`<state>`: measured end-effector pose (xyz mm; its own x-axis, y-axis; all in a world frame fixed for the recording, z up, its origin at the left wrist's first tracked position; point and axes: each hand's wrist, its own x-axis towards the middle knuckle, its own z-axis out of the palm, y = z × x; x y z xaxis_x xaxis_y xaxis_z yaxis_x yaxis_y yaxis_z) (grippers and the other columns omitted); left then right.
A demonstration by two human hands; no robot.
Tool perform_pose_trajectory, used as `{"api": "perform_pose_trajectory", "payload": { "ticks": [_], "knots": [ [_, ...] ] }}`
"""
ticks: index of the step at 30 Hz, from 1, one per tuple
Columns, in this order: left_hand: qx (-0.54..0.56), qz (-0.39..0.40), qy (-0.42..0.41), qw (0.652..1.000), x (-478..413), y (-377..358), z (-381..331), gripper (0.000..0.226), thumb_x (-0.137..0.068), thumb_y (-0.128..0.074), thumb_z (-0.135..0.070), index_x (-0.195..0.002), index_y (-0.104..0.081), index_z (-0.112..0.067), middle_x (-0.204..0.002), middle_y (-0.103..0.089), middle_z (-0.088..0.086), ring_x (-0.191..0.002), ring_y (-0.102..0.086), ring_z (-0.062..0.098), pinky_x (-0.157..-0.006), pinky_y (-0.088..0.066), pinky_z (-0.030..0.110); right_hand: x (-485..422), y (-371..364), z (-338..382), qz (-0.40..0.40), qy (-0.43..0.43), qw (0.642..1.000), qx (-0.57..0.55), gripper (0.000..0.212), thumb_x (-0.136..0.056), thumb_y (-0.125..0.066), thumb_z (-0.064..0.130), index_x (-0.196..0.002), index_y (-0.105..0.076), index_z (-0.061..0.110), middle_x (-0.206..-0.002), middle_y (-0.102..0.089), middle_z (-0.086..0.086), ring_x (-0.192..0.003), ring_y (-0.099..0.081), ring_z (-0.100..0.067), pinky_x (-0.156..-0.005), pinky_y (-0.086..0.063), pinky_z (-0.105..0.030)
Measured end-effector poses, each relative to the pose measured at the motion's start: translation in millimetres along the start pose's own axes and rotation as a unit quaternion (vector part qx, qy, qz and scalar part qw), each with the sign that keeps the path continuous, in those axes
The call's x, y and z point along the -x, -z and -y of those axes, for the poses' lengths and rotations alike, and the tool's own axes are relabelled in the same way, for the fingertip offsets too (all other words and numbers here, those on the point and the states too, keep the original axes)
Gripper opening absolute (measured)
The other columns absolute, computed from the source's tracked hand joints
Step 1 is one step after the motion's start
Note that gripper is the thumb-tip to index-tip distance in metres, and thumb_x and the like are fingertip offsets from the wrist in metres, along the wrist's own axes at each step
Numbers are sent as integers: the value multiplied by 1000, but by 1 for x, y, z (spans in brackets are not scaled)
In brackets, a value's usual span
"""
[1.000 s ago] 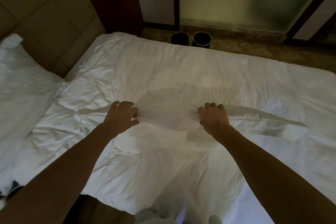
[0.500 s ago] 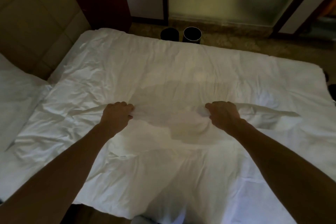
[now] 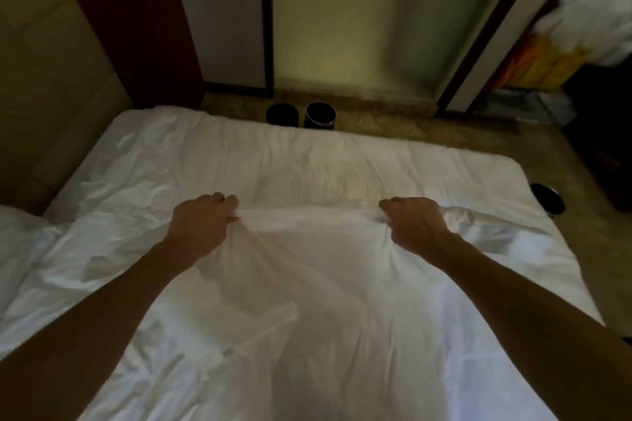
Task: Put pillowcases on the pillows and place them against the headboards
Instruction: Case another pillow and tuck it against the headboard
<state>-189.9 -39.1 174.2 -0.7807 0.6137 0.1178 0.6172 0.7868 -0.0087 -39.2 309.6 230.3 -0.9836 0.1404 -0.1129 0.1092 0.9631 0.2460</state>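
Head view: my left hand (image 3: 201, 222) and right hand (image 3: 415, 224) both have their fingers curled, pinching the top edge of the white pillowcase (image 3: 307, 249), which is stretched between them over mid-bed (image 3: 307, 161). Padded headboard (image 3: 44, 96) far left, with a pillow corner (image 3: 17, 225) below it. Two dark bins (image 3: 281, 114) stand side by side beyond the far edge. My forearms hide the near bedding.
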Motion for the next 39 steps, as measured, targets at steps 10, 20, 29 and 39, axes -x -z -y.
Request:
{"api": "perform_pose_trajectory", "payload": {
  "ticks": [10,20,29,39],
  "knots": [
    [2,-15,108,994,61,66,109,22,-92,-61,-38,-108,-59,-23,-93,-66,0,-86,-66,25,-66,-53,38,-60,73,93,-49,57,997,-11,24,-85,-62,21,-108,-56,25,-90,-65,4,-80,-66,-21,-60,-39,-29],
    [-23,-8,289,957,139,84,162,32,-91,-64,-36,-119,-63,-20,-104,-69,5,-94,-68,29,-69,-51,37,-158,107,198,-73,212,974,-25,29,-91,-58,24,-120,-56,28,-108,-67,-1,-95,-66,-25,-68,-44,-32],
    [-41,137,435,889,113,37,199,35,-95,-52,-46,-127,-53,-32,-123,-63,-6,-112,-62,22,-85,-51,37,-304,69,277,-35,325,945,-7,25,-95,-56,28,-120,-58,26,-108,-66,-1,-93,-65,-21,-71,-44,-29],
    [-9,215,469,856,65,-15,229,37,-96,-56,-36,-131,-51,-26,-124,-60,-1,-119,-56,22,-89,-47,36,-415,22,271,226,364,896,-112,54,-88,-65,33,-138,-47,22,-132,-57,-5,-116,-58,-27,-96,-48,-39]
  ]
}}
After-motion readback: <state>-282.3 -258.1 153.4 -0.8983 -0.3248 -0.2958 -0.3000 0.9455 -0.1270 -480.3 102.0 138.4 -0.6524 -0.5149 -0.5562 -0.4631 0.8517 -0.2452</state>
